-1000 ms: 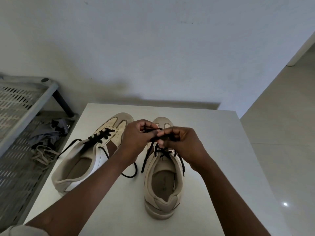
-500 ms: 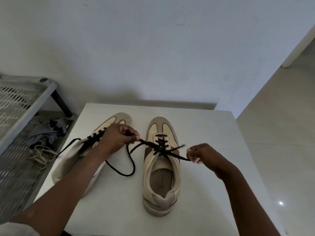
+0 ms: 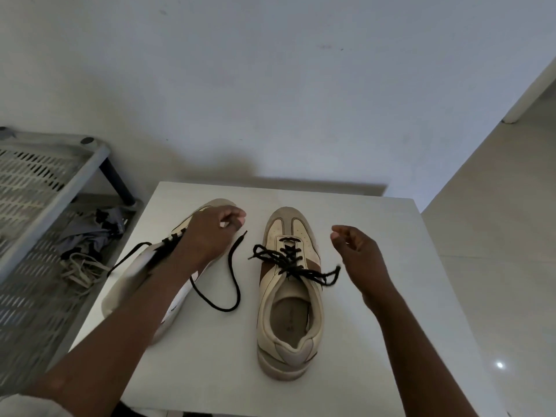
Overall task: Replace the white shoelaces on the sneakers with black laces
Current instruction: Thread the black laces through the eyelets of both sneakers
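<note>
- On the white square worktop (image 3: 376,230), the cream-and-tan leather sneaker on the right (image 3: 290,299) is now lying with a finished bow. Half a second ago both grips were drawing its black woven lace (image 3: 293,261) taut to either side. Now the loops are resting slack across the tongue, free of both.
- That shoe is looking done, so the job is probably moving on to its partner.
- The matching cream sneaker on the left (image 3: 135,284) is already carrying a black lace through its eyelets, but it is not yet tied. Its loose black lace end (image 3: 233,284) is curling over the worktop between the two shoes, with the tip lying just below the left fingers and apart from them.
- The left grip (image 3: 210,233) is hovering over the toe of that left sneaker, fingers loosely curled and holding nothing I can see. The forearm is crossing the shoe and hiding its middle.
- The right grip (image 3: 355,251) is hanging just beside the tied sneaker, palm turned inward, fingers relaxed and empty. Whether the wrist is brushing the bow's right loop cannot be told.
- The discarded pale flat laces (image 3: 79,270) are lying in a heap on the grey perforated metal rack (image 3: 45,182) to the left.
</note>
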{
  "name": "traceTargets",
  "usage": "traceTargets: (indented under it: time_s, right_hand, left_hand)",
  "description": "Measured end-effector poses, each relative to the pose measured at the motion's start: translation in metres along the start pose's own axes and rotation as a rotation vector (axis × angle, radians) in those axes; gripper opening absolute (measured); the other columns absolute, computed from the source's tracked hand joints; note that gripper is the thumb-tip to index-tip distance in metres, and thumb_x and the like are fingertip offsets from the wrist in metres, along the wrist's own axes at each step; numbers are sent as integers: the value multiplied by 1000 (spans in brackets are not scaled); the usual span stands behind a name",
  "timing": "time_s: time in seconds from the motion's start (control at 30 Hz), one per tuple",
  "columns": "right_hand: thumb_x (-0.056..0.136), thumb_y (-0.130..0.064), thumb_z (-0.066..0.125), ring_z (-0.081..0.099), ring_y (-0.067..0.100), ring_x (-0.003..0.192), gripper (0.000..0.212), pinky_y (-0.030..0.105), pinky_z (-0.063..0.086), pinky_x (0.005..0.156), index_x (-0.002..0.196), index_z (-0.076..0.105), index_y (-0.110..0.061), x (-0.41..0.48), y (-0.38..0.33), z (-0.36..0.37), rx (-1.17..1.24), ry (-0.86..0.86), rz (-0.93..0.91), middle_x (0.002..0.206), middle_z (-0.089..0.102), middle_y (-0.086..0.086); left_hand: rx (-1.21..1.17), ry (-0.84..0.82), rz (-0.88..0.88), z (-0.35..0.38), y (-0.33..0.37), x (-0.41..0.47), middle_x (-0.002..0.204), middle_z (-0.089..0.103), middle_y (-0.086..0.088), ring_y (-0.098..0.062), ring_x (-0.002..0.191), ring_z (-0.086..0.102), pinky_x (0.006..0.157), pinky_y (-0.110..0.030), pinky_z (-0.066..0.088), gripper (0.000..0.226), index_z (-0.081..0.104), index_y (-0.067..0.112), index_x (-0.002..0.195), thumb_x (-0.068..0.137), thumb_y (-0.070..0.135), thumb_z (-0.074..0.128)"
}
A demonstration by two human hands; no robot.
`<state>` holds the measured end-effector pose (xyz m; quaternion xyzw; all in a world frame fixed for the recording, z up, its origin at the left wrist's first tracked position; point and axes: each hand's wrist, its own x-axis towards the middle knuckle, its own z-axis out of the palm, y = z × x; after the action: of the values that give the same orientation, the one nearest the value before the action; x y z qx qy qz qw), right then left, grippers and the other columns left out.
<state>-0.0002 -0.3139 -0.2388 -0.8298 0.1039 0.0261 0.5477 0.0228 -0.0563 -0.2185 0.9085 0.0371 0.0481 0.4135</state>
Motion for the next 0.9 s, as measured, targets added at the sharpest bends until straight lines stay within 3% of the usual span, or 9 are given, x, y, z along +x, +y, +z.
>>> traceTargets:
  time_s: [0.07, 0.13, 0.23, 0.33, 0.5, 0.7, 0.83, 0.9]
  right_hand:
    - [96, -34, 55, 55, 13, 117, 26, 29, 42, 96, 118, 63, -22, -4, -3, 10, -149, 92, -71, 120, 64, -6]
    - [95, -32, 58, 53, 13, 119, 24, 27, 38, 92, 115, 64, -21, -10, -11, 15, -223, 116, -147, 123, 63, -4]
    - [88, -36, 66, 50, 15, 122, 31, 32, 40, 95, 117, 61, -27, -24, -22, 23, -353, -9, -220, 126, 60, -4]
    - [83, -40, 69, 45, 19, 126, 57, 44, 41, 102, 134, 46, -30, -42, -21, 38, -548, -174, -160, 136, 50, -4]
    - [83, -18, 65, 44, 25, 125, 72, 45, 44, 99, 145, 29, -26, -51, -19, 46, -808, -318, -137, 142, 41, 3]
    - [84, -6, 63, 58, 23, 106, 48, 38, 55, 82, 130, 53, -21, -47, -10, 57, -698, -21, -227, 123, 57, 5]
    - [81, 8, 58, 61, 27, 98, 45, 40, 55, 76, 121, 62, -14, -39, -11, 53, -539, 153, -227, 115, 62, 8]
    - [82, 6, 58, 62, 28, 98, 46, 41, 54, 77, 122, 62, -15, -31, -12, 49, -582, 163, -213, 116, 63, 8]
  left_hand:
    - [25, 91, 17, -12, 0, 0, 97, 66, 9, -5, 86, 58, 68, 2, 34, 16, 73, 13, 103, 91, 15, 63]
    - [67, 116, 4, -26, -8, -4, 99, 70, 6, -6, 86, 60, 70, -4, 36, 16, 72, 13, 103, 90, 17, 64]
    - [146, 103, -27, -46, -30, -21, 105, 70, 2, -15, 88, 65, 82, -18, 46, 19, 70, 15, 106, 88, 16, 66]
    - [339, 77, -61, -62, -52, -37, 125, 62, -7, -28, 115, 54, 99, -41, 42, 39, 62, 16, 121, 84, 4, 62]
    - [293, 27, -260, -78, -75, -50, 136, 53, -13, -33, 123, 47, 104, -43, 38, 50, 53, 10, 132, 84, -3, 51]
    - [392, -75, -252, -82, -83, -48, 113, 61, -21, -36, 105, 55, 83, -39, 45, 38, 52, 2, 124, 87, 10, 58]
    - [344, -63, -275, -86, -82, -44, 111, 67, -15, -33, 107, 59, 86, -35, 47, 42, 56, 11, 125, 84, 17, 64]
    - [328, -95, -235, -83, -76, -46, 106, 69, -11, -28, 100, 62, 79, -27, 46, 36, 64, 15, 117, 81, 20, 68]
